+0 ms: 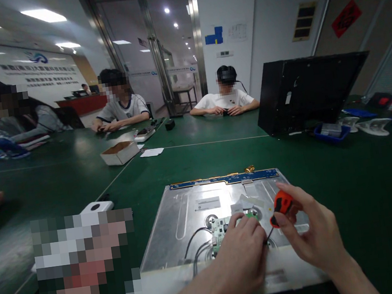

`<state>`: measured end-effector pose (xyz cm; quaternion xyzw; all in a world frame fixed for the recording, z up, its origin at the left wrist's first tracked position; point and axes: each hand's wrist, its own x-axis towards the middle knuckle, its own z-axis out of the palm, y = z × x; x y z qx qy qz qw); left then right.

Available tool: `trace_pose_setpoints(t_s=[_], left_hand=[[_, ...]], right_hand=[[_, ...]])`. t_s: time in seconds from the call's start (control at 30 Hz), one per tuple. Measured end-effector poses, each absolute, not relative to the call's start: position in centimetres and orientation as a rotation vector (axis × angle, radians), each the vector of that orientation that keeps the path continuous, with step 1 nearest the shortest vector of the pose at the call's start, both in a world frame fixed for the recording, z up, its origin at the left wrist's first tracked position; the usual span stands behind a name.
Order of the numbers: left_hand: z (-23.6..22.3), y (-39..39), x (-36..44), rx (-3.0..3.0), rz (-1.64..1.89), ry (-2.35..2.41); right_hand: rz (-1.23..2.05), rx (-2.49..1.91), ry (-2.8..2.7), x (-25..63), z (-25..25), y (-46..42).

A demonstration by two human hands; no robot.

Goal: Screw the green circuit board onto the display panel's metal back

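- A metal panel [159, 253] is laid flat on the green table [375, 191], in front of the person, with a blue strip [201, 183] along its far edge.
- On the panel, a small board [218, 228] is partly covered by the left hand [243, 244]; dark cables [194, 236] are led away from the board's left side.
- The driver [282, 207] is held by the right hand [318, 229], its handle clamped between thumb and fingers, above the right part of the panel.
- The left hand's fingers are bent and kept close together over the board; their tips are mostly hidden, so whether anything is pinched by them cannot be told.
- The shaft is slanted down towards the left hand, and its tip is hidden there. Whether a screw is met by it cannot be seen.
- The step in hand is judged to be driver work beside the board, with the board apparently steadied by the left hand.
- For a clean turn, the tip needs to be seated squarely, the shaft brought more upright, and light downward pressure applied. The left fingers need to be kept out of the tip's path, since the board could be scratched by a slip.
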<state>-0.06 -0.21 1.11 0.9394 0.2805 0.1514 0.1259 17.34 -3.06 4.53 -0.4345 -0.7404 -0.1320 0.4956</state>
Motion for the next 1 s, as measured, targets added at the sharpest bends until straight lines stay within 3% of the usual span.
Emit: trace_pose_setpoints(t_s=[1.0], left_hand=[[0.89, -0.29, -0.10, 2.722, 0.475, 0.822]], right_hand=[[-0.304, -1.099, -1.744, 16.83, 3.89, -3.17]])
